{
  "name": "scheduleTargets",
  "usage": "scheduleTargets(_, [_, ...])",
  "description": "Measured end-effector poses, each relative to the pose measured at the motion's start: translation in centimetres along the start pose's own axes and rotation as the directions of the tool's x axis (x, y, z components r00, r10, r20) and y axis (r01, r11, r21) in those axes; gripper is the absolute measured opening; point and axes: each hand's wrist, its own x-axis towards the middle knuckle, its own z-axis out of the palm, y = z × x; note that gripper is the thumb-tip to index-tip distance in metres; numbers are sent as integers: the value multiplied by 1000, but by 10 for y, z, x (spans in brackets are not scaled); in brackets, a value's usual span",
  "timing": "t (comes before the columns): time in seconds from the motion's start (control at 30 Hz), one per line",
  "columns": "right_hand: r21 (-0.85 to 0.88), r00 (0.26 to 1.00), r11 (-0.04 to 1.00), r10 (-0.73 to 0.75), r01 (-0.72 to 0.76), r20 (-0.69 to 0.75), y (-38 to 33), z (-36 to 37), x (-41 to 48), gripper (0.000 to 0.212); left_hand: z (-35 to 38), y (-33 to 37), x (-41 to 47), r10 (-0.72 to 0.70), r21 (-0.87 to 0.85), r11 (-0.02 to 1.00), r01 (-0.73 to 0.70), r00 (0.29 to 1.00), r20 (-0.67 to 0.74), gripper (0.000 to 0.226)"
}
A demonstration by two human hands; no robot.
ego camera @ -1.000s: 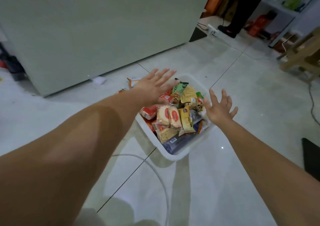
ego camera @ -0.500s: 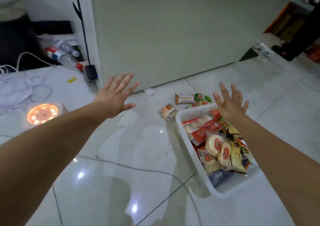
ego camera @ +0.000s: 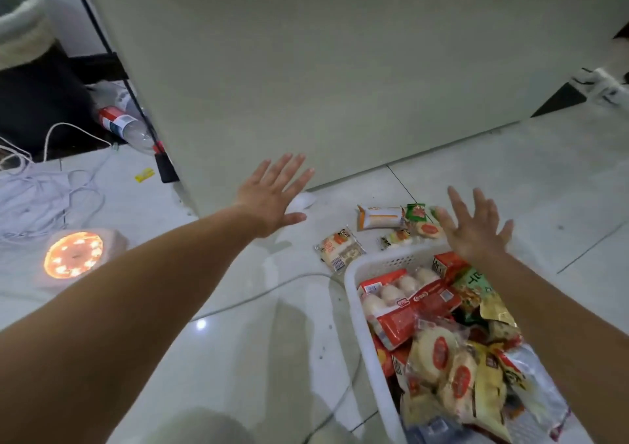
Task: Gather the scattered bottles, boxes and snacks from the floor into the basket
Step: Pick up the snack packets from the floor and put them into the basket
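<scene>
1. Loose snack packets [ego camera: 377, 217] are lying on the floor [ego camera: 238, 324] just beyond the basket [ego camera: 354, 283], long axes roughly crosswise.
2. Right hand [ego camera: 473, 229] is hovering over them, fingers spread, gripping nothing; judged nearer.
3. Left hand [ego camera: 272, 198] is hanging to their left, spread, empty.

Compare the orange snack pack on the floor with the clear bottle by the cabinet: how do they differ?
The snack pack is a short orange and white wrapper; the bottle is clear, with a red and white label and a red cap. The pack lies on open floor just beyond the basket, near the right hand; the bottle lies far to the left, partly behind the cabinet edge. Both lie on their sides, outside the basket, and no hand touches either.
</scene>
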Motion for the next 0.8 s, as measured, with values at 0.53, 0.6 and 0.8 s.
scheduleTargets(0.53, [-66,852,915,-341,397,398,-92,98,18,71,53,34,37,112,-74,992,-99,975,190,86])
scheduleTargets(0.6, [-61,844,912,-350,407,406,-89,97,21,70,58,45,39,154,-63,988,-144,969,192,87])
scheduleTargets(0.8, [-43,855,916,-353,398,380,-57,91,24,71,61,61,53,212,-68,977,-204,967,140,87])
